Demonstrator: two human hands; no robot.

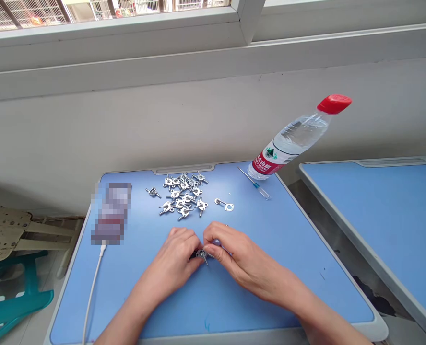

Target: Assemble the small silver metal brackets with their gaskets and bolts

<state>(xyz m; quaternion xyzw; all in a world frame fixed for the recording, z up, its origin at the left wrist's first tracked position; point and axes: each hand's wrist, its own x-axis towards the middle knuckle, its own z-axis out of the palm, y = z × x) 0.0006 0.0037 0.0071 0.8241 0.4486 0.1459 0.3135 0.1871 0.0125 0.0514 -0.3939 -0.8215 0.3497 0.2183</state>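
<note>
Near the middle of the blue table (266, 292), my left hand (177, 251) is closed on one side of a small metal fitting (203, 254). My right hand (230, 247) meets it from the other side, its thumb and fingers pinched at the fitting. A rounded, bluish translucent end (216, 242) shows between the right fingers; the rest of that item is hidden in the hand. Beyond my hands lies a pile of several similar metal fittings (183, 197), with one fitting (153, 192) apart on the left. Two flat metal pieces (229, 207) rest to the right of the pile.
A water bottle (288, 143) with a red cap stands at the back right, beside a thin tool with a blue part (256, 185). At the left lies a blurred phone-like object (112, 213) with a white cable (93, 292). Another blue table (389, 206) is on the right.
</note>
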